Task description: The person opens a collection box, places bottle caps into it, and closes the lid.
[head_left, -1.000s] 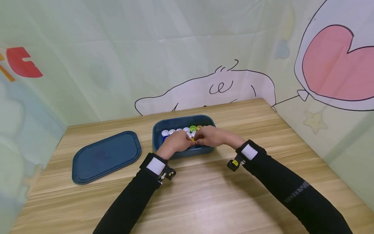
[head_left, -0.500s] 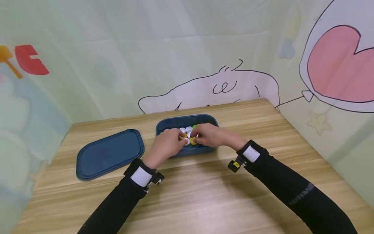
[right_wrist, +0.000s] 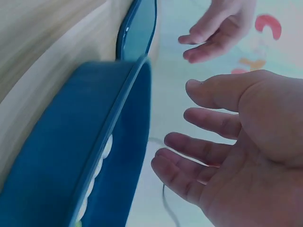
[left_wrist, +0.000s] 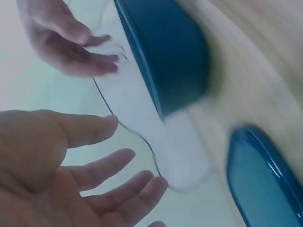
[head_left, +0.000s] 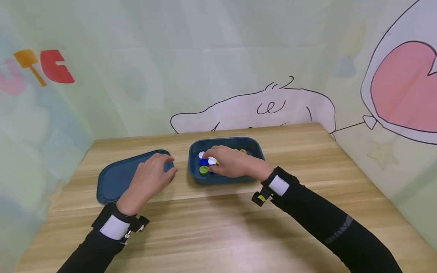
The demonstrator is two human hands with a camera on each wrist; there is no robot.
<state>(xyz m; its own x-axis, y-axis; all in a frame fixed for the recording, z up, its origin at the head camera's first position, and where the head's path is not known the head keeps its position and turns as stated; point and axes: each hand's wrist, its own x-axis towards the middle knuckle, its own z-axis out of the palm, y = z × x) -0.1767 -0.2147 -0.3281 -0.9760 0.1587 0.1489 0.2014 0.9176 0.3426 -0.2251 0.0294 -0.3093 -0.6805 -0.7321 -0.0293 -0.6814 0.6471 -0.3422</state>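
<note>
My left hand (head_left: 150, 178) hovers over the right end of the dark blue lid (head_left: 114, 178). Nothing lies between its thumb and parted fingers in the left wrist view. Over the dark blue box (head_left: 218, 181) is my right hand (head_left: 233, 162), fingers spread and holding nothing in the right wrist view. Round bottle caps lie in the box: a green one (head_left: 203, 170) at the front left, a blue one (head_left: 203, 162) behind it and a white one (head_left: 212, 161) right by the right fingertips. My right hand hides the caps in the middle.
The wooden table (head_left: 218, 220) carries the lid at left and the box toward the back. A printed cloth (head_left: 143, 76) hangs behind the table and along its sides. Both wrists wear black bands with small cameras.
My left hand has left the box and moved left over the lid. My right hand has shifted left above the caps, leaving the box's front left corner with its green and blue caps visible.
</note>
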